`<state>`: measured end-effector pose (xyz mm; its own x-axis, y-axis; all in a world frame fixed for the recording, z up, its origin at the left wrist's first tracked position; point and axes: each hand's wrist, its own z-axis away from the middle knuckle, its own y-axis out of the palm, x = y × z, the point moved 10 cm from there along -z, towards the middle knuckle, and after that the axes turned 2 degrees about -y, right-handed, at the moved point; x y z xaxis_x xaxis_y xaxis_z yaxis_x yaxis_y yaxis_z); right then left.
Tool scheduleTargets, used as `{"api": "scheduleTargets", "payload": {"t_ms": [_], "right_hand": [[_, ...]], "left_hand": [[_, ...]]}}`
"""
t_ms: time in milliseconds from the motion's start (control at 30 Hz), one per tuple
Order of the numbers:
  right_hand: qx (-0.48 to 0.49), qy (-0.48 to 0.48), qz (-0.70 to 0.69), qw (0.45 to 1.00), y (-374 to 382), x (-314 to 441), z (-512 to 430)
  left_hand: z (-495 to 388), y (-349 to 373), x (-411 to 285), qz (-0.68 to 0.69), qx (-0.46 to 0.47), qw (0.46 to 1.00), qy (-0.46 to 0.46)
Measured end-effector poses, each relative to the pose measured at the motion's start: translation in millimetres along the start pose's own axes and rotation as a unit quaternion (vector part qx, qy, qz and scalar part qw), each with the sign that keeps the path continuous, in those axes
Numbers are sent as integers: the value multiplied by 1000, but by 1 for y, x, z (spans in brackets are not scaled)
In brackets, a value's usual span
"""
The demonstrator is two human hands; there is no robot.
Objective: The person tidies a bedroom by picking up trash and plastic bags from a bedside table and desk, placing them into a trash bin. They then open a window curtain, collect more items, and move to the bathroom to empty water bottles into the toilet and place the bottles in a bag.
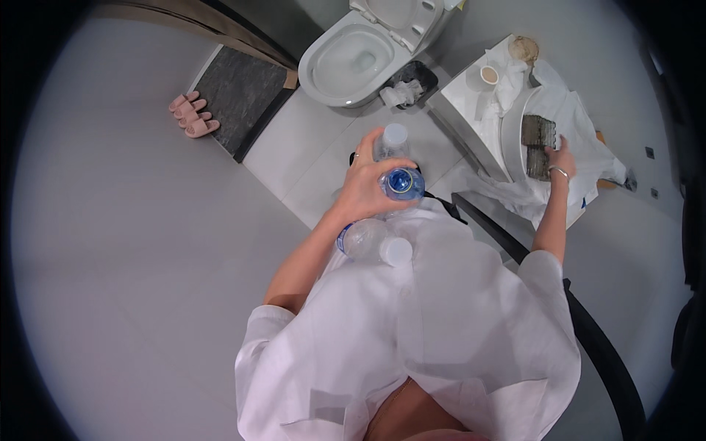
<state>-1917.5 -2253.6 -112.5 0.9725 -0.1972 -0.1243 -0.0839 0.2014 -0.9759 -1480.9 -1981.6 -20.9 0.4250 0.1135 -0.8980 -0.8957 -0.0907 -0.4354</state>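
My left hand (358, 187) grips a blue-tinted plastic bottle (412, 190) with an uncapped mouth and a clear plastic bottle (394, 140) with a white cap. Another clear bottle (365, 241), white-capped with a blue label, lies tilted against my shirt by my left wrist. Out to the right, my right hand (563, 160) reaches over a white washbasin (512, 135). Its fingers are at the edge of two dark translucent ribbed containers (538, 130) there. Whether they grip the nearer one cannot be told. White plastic sheeting (579, 124) is bunched around the containers.
A paper cup (488, 75) and a beige round item (523, 49) stand on the white counter (452, 99). Beyond are a toilet (314, 74) with its lid up and a black waste bin (426, 77). Pink slippers (201, 128) sit by a dark floor mat (242, 82).
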Motion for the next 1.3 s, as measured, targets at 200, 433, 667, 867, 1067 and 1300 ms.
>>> {"api": "scheduleTargets", "payload": {"t_ms": [200, 433, 667, 867, 1067, 1300], "right_hand": [[142, -501, -384, 763, -134, 270, 220], [51, -622, -142, 768, -139, 372, 289], [65, -815, -101, 567, -166, 398, 325], [-52, -860, -51, 505, -208, 410, 337], [179, -705, -306, 615, -225, 402, 335], [277, -653, -354, 609, -192, 365, 384]], "left_hand": [[-14, -8, 15, 0, 48, 999, 7], [-16, -29, 21, -9, 58, 998, 25], [-13, -49, 31, 19, 79, 997, -12], [-12, -64, 42, 49, 42, 998, 3], [-10, -80, 71, 50, -29, 998, -1], [-8, -86, 86, 87, -54, 995, -11]]}}
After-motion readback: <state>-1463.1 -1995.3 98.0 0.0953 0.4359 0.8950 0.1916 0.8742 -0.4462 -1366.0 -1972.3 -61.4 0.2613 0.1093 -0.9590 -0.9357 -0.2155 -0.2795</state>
